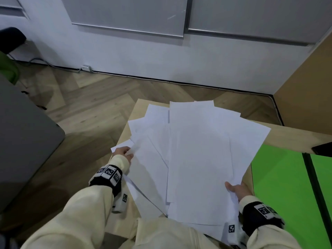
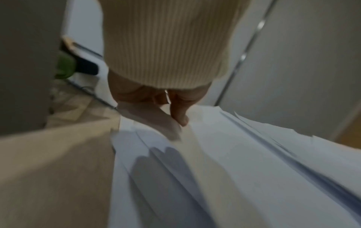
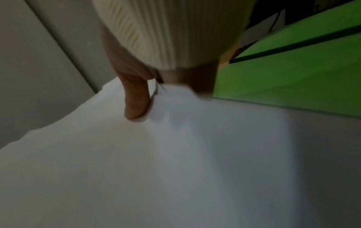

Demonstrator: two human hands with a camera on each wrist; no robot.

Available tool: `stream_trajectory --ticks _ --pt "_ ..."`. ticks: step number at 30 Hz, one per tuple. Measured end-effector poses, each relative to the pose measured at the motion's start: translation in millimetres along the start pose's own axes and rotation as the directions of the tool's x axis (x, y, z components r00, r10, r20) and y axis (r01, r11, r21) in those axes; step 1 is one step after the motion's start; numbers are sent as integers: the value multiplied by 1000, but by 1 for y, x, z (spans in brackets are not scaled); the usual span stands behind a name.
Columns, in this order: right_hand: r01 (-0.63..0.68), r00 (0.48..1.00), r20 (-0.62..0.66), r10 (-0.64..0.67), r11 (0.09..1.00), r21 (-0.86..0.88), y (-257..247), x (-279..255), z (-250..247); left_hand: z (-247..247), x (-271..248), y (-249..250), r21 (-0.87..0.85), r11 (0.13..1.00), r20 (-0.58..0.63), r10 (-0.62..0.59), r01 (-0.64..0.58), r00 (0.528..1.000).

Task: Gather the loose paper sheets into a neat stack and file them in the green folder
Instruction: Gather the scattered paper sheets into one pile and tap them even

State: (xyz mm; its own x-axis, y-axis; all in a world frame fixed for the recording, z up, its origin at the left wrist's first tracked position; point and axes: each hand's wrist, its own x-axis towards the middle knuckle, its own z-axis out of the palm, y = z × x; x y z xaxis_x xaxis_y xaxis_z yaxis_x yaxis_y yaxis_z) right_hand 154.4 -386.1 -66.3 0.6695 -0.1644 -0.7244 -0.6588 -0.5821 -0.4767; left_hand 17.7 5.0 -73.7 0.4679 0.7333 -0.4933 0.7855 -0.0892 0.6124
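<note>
Several white paper sheets (image 1: pixel 194 150) lie fanned and overlapping on the light wooden table (image 1: pixel 291 135). My left hand (image 1: pixel 124 151) pinches the left edge of the fan, thumb on top of the sheets (image 2: pixel 224 169) in the left wrist view. My right hand (image 1: pixel 237 190) grips the sheets' near right corner, thumb (image 3: pixel 136 106) pressed on the top sheet (image 3: pixel 156 169), fingers hidden beneath. The green folder (image 1: pixel 287 187) lies open on the table to the right of the papers, a dark spine line across it; it also shows in the right wrist view as green folder (image 3: pixel 293 74).
A dark flat object (image 1: pixel 323 149) lies at the table's right edge beyond the folder. A grey table (image 1: pixel 21 141) stands to the left across the wooden floor (image 1: pixel 93 97). A white wall runs behind, and a wooden panel (image 1: pixel 309 83) stands at the right.
</note>
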Motion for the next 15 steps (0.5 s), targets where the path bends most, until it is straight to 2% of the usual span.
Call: stream_trajectory --ticks 4,8,11,12,14,15 --pt "-16 999 27 22 977 -214 0 -4 6 6 3 19 56 995 30 79 -80 996" --pt "31 995 99 8 923 -384 -3 -12 15 14 5 30 -93 992 0 80 -80 997" --pt "11 1000 19 -4 930 -367 -5 -11 12 11 3 35 -343 939 -73 -11 -15 997" --pt "44 999 -1 -49 915 -401 -5 -11 9 8 4 33 -432 902 -79 -45 7 996" --pt "103 993 3 -114 881 -463 -5 -13 5 1 -7 29 -451 882 14 -145 135 989" --pt "86 995 2 -96 878 -470 -3 -10 4 4 -9 19 -458 861 110 -195 224 975"
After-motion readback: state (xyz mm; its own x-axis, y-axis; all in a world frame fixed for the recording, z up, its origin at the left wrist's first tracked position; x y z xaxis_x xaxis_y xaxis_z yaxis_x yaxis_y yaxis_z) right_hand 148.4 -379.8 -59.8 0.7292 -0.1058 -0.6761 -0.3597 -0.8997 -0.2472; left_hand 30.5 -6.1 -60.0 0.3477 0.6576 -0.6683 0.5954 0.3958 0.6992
